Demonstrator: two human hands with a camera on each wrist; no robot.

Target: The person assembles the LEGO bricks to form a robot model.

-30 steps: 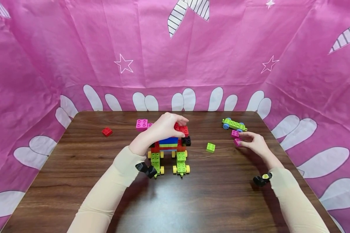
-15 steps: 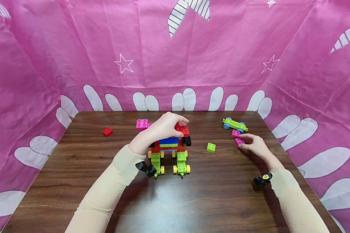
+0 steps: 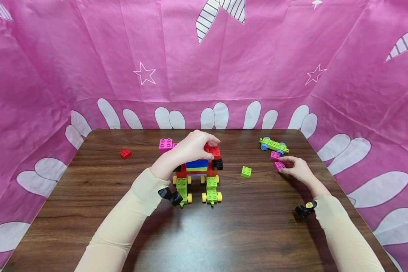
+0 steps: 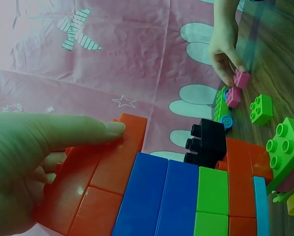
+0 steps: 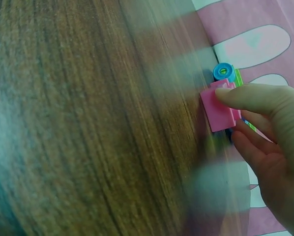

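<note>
My left hand grips the red top bricks of a built block figure, thumb on the near side and fingers curled behind. The figure has blue and lime layers, a black brick jutting out, and lime wheeled bases with yellow wheels. The left forearm hides part of it. Over at the right, my right hand pinches a small pink brick, its thumb flat on one face. Another pink brick lies just beyond, beside the fingertips.
A lime car base with blue wheels stands beyond the pink bricks. One loose lime brick lies between figure and right hand, and a red brick at the left. Pink brickwork shows behind the left forearm. Pink cloth surrounds the table.
Over the last second my right hand has shifted slightly toward me, and the nearer pink brick has turned a little, showing more of its top. My left hand has stayed on the figure.
</note>
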